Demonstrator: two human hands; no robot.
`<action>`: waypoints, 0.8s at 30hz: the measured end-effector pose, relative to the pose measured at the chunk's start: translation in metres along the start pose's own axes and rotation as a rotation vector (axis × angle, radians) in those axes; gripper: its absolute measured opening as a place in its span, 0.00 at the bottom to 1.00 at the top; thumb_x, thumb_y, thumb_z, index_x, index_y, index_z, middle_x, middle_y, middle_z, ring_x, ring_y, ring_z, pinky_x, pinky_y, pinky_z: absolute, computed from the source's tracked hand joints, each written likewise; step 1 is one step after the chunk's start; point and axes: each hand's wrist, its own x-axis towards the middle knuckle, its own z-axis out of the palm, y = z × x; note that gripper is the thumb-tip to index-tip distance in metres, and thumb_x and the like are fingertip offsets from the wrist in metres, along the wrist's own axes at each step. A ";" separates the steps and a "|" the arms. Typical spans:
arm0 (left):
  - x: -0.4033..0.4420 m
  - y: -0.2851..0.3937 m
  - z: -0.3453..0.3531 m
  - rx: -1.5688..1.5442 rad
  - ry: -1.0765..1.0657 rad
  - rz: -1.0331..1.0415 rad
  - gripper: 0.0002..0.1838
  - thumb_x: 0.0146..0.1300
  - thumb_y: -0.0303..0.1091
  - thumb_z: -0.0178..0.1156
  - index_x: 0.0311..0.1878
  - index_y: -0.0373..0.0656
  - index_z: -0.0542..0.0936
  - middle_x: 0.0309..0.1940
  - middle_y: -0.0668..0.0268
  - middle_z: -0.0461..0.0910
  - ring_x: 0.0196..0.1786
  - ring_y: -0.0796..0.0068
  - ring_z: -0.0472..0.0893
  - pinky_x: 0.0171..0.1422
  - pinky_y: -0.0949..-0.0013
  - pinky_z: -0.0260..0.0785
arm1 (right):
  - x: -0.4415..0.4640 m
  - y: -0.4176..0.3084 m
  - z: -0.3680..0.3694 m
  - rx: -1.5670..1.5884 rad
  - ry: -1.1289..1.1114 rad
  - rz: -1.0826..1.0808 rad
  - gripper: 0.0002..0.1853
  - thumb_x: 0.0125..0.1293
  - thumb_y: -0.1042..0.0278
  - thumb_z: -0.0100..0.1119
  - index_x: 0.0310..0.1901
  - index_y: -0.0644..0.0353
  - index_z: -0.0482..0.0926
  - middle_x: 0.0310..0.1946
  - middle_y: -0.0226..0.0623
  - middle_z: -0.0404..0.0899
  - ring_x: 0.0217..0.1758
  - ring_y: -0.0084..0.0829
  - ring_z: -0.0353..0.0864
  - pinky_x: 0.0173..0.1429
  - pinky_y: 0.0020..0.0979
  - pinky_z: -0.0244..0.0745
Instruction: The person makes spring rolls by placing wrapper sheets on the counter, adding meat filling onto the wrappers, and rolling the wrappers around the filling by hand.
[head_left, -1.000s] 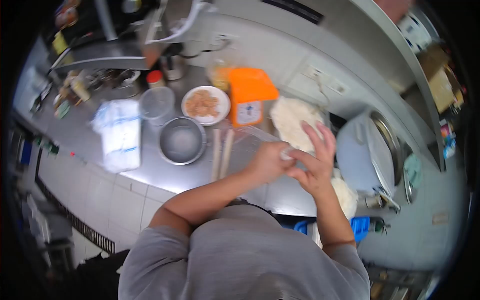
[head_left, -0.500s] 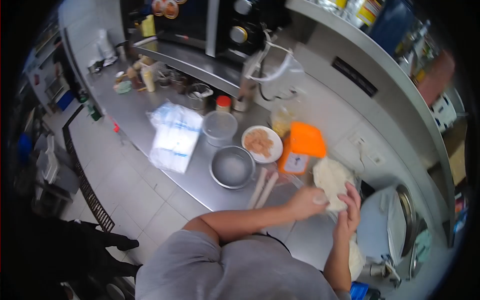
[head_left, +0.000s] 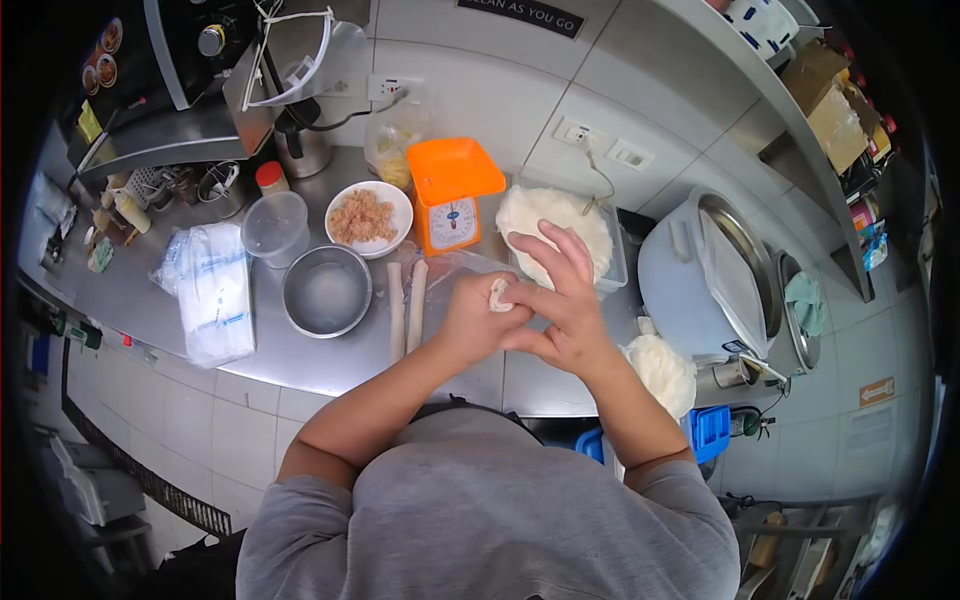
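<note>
My left hand (head_left: 474, 316) is closed around a small piece of white dough (head_left: 500, 294), which shows at the top of the fist. My right hand (head_left: 568, 312) is beside it with fingers spread; its index finger touches the dough and its thumb reaches toward the left fist. Just beyond the hands stands a clear plastic tub (head_left: 616, 272) holding a white floury mass (head_left: 570, 222). Left of my fist, two pale dough rolls (head_left: 397, 310) lie side by side on the steel counter. A clear plastic sheet (head_left: 465, 262) lies behind them, partly hidden.
An orange kitchen scale (head_left: 450, 190) stands near the wall beside a white bowl (head_left: 403, 207) of pinkish filling. Further left are a metal bowl (head_left: 327, 291), a clear tub (head_left: 275, 230) and plastic bags (head_left: 215, 290). A large bluish container (head_left: 690, 280) stands right, near a white bag (head_left: 660, 375).
The view has swung right and levelled. Both hands have come away from above the white mass and are now together nearer my body, with the dough between them.
</note>
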 end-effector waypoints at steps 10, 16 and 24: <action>0.007 0.018 -0.017 0.124 -0.307 0.117 0.08 0.55 0.33 0.70 0.31 0.40 0.82 0.24 0.68 0.81 0.31 0.85 0.77 0.36 0.74 0.71 | 0.004 0.007 -0.007 0.529 0.010 0.147 0.14 0.58 0.54 0.67 0.38 0.56 0.86 0.63 0.43 0.73 0.73 0.48 0.60 0.73 0.50 0.53; 0.011 0.032 -0.022 -0.054 -0.453 -0.193 0.11 0.56 0.35 0.70 0.35 0.38 0.82 0.21 0.69 0.77 0.23 0.82 0.77 0.24 0.74 0.68 | 0.012 0.012 0.002 0.465 0.038 0.074 0.09 0.55 0.61 0.66 0.29 0.57 0.87 0.55 0.45 0.80 0.70 0.51 0.64 0.71 0.51 0.57; 0.001 0.040 -0.025 -0.182 -0.539 -0.250 0.10 0.54 0.33 0.70 0.29 0.37 0.80 0.16 0.68 0.74 0.17 0.82 0.73 0.21 0.74 0.64 | 0.016 -0.002 -0.008 0.223 -0.022 -0.163 0.20 0.62 0.45 0.61 0.28 0.54 0.86 0.56 0.48 0.79 0.67 0.60 0.65 0.69 0.55 0.56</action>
